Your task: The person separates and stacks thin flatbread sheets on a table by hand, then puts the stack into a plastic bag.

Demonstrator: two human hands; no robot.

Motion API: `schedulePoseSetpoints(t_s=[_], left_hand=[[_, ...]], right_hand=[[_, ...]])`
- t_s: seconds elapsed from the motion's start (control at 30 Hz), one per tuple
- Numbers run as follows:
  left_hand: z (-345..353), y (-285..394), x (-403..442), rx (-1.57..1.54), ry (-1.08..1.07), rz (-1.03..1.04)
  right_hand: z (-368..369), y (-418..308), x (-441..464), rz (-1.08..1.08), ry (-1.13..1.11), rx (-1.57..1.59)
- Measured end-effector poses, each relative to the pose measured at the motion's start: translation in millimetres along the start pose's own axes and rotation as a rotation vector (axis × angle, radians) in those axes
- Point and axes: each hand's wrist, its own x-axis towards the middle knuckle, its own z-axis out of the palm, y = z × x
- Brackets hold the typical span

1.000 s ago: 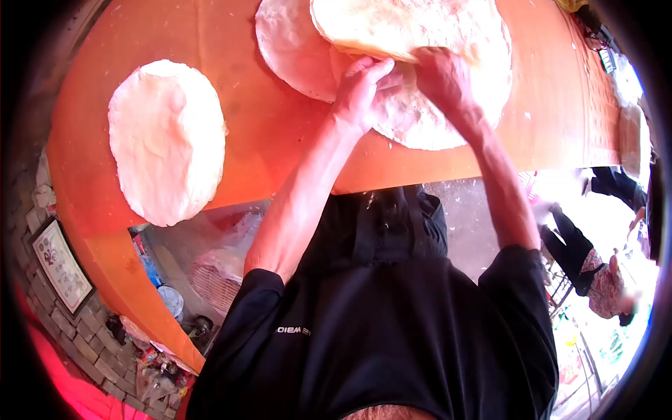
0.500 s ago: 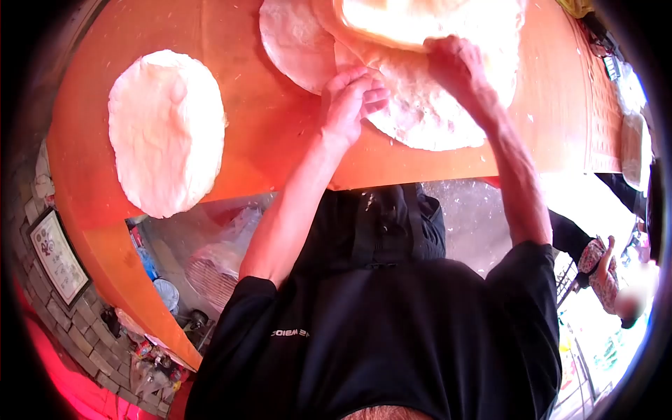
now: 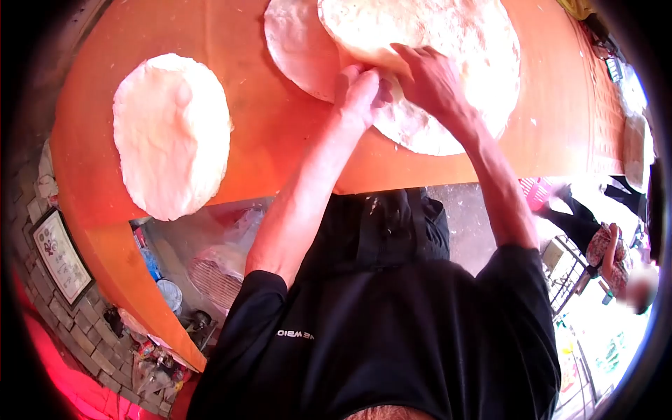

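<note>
Large flat rounds of bread or dough point(image 3: 483, 49) overlap at the top of the orange table point(image 3: 259, 147). My left hand point(image 3: 360, 91) is closed on the near edge of the top round, its fingers partly hidden. Beside it on the right, my right hand point(image 3: 430, 77) lies over the same edge, thumb and fingers around it. Another round point(image 3: 297, 49) lies partly under the top one, to the upper left. Apart from these, a pale oval dough sheet point(image 3: 173, 136) lies flat on the left of the table.
A framed picture point(image 3: 61, 257) leans by the brickwork at the lower left. Below the table are a wire basket point(image 3: 213, 280) and a bucket point(image 3: 169, 294). On the right, beyond the table, are a person point(image 3: 609, 255) and a pink basket point(image 3: 535, 192).
The top round's near edge was raised by my right hand half a second ago and is lower now. My left hand, apart from it then, has moved up and closed on the edge.
</note>
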Motion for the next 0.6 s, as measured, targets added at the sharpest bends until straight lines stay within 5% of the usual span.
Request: schedulePoseSetpoints(t_s=[0.1,0.2,0.27,0.43,0.6], left_hand=[[3.9,4.6,-3.8,-0.11,-0.03,-0.053],[9.3,11.6,-6.8,-0.18,-0.126,-0.034],[2.3,8.9,-5.3,-0.205,-0.214,-0.039],[-12.5,-2.8,-38.4,0.022,-0.092,0.035],[-48.5,-31.2,-81.7,0.094,-0.018,0.032]], right_hand=[[-3.6,1.1,-23.5,-0.05,0.129,0.133],[13.4,10.3,-19.3,-0.127,0.201,-0.104],[24.4,8.4,-14.9,0.025,0.226,-0.17],[-47.3,28.8,39.9,0.349,-0.442,-0.293],[-184.6,-20.2,60.3,0.296,0.059,-0.499]])
